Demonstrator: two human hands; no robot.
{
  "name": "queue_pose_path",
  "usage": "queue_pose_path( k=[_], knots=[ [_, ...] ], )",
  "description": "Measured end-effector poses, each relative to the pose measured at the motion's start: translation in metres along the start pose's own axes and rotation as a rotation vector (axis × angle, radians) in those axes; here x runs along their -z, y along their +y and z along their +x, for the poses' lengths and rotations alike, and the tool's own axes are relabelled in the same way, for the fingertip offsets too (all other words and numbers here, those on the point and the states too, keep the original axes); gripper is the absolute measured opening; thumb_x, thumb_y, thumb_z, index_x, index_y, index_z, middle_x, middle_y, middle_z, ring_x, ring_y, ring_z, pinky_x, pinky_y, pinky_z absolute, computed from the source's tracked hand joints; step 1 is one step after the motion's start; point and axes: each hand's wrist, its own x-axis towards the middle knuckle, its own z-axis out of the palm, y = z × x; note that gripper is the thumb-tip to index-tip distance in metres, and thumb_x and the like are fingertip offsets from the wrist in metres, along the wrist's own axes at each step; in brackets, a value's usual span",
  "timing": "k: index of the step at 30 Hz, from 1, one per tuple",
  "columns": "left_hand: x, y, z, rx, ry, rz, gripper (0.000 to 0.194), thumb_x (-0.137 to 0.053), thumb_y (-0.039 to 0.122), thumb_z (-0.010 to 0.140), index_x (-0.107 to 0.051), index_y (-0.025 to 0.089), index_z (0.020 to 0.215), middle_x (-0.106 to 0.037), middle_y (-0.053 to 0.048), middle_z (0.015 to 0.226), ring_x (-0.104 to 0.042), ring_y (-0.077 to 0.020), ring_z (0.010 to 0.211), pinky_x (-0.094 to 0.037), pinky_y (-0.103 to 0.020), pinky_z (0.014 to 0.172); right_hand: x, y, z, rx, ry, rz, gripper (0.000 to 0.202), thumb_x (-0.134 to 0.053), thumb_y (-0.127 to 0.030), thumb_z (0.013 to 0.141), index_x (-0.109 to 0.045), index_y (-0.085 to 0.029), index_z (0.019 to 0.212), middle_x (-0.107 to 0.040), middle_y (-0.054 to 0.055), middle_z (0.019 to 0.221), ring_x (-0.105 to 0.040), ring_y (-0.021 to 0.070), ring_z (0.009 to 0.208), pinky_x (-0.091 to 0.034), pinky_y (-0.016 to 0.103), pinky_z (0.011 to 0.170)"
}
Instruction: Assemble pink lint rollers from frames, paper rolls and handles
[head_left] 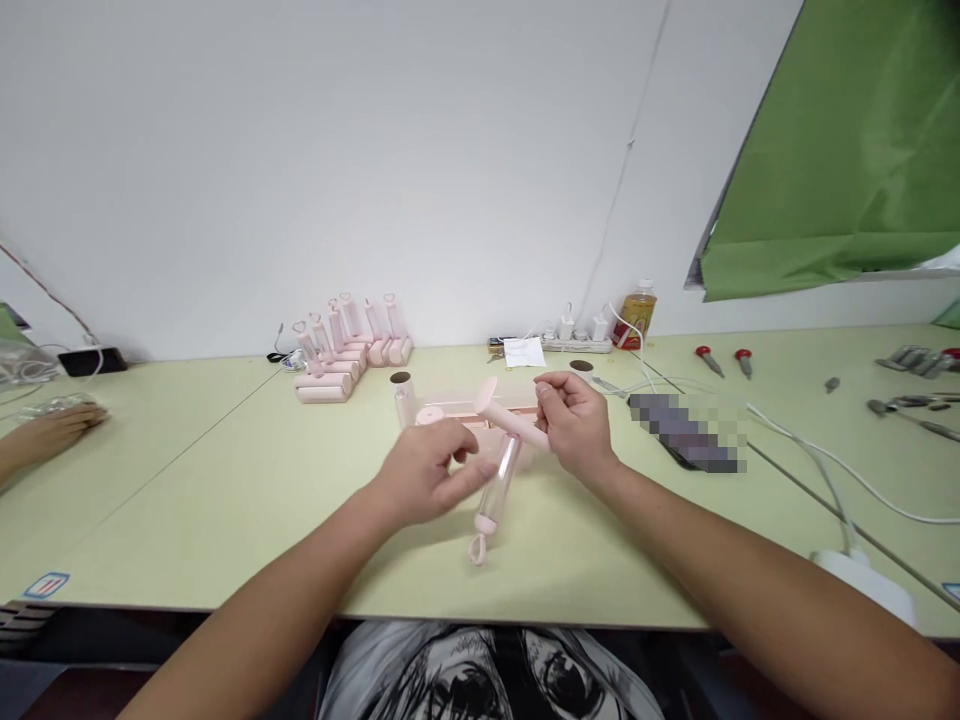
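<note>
My right hand point(576, 425) is closed around the end of a pale pink lint roller frame point(517, 422), a tube with a flat round cap at its far left end. From it a clear handle point(500, 485) slants down, ending in a pink heart-shaped loop. My left hand point(435, 468) is beside the handle, fingers curved and thumb apart; nothing shows in it. Whether the thumb touches the handle I cannot tell. Behind my hands stand a roll with a brown core point(403, 395) and a pink-and-clear tray point(480, 412), partly hidden.
Several pink lint rollers point(349, 345) stand in rows by the wall. To the right lie a blurred-out dark phone point(686, 432), white cables and red-handled tools point(709, 360). A bottle point(635, 315) and a power strip point(577, 345) are at the back. Another person's hand point(64, 428) rests far left.
</note>
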Motion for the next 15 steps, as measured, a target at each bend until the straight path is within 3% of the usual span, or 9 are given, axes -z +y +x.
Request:
queue_pose_path(
  k=[4,8,10,12,15],
  knots=[
    [-0.016,0.016,-0.002,0.128,-0.255,-0.037,0.034,-0.059,0.052,0.080,-0.060,0.018,0.086,-0.059,-0.001,0.067,-0.048,-0.0130,0.055,-0.033,-0.025,0.052,0.004,-0.004,-0.014,0.169,-0.008,-0.094,0.023,-0.055,-0.042,0.087,-0.058,-0.020,0.092,-0.051,-0.004,0.055,-0.052,0.0133,0.045,-0.045,0.028,0.047],
    [-0.019,0.020,-0.001,0.024,-0.295,-0.086,0.022,-0.050,0.038,0.087,-0.060,0.019,0.081,-0.058,-0.002,0.069,-0.051,-0.0151,0.064,-0.038,-0.026,0.060,0.009,-0.012,-0.026,0.399,-0.077,-0.261,0.021,-0.053,-0.038,0.090,-0.062,-0.021,0.097,-0.061,0.003,0.070,-0.060,0.0170,0.062,-0.049,0.031,0.061],
    [-0.014,0.020,0.000,-0.018,-0.268,-0.110,0.021,-0.047,0.033,0.089,-0.060,0.018,0.085,-0.060,-0.004,0.076,-0.053,-0.0168,0.072,-0.041,-0.028,0.067,0.010,-0.019,-0.026,0.476,-0.212,-0.299,0.020,-0.053,-0.037,0.090,-0.064,-0.021,0.097,-0.064,0.005,0.079,-0.061,0.0177,0.069,-0.049,0.032,0.066],
    [-0.008,0.018,0.001,-0.003,-0.274,-0.111,0.024,-0.043,0.034,0.092,-0.060,0.017,0.093,-0.060,-0.004,0.077,-0.053,-0.0170,0.072,-0.041,-0.028,0.068,0.011,-0.024,-0.021,0.506,-0.442,-0.309,0.020,-0.053,-0.035,0.090,-0.065,-0.021,0.099,-0.065,0.007,0.086,-0.060,0.0181,0.078,-0.049,0.032,0.070],
    [0.000,0.012,0.002,0.034,-0.318,-0.070,0.029,-0.042,0.040,0.093,-0.061,0.018,0.099,-0.063,-0.005,0.080,-0.054,-0.0170,0.071,-0.041,-0.028,0.066,0.010,-0.024,-0.010,0.391,-0.787,-0.248,0.024,-0.052,-0.035,0.092,-0.064,-0.019,0.105,-0.064,0.007,0.092,-0.059,0.0174,0.084,-0.048,0.029,0.072]
  ],
)
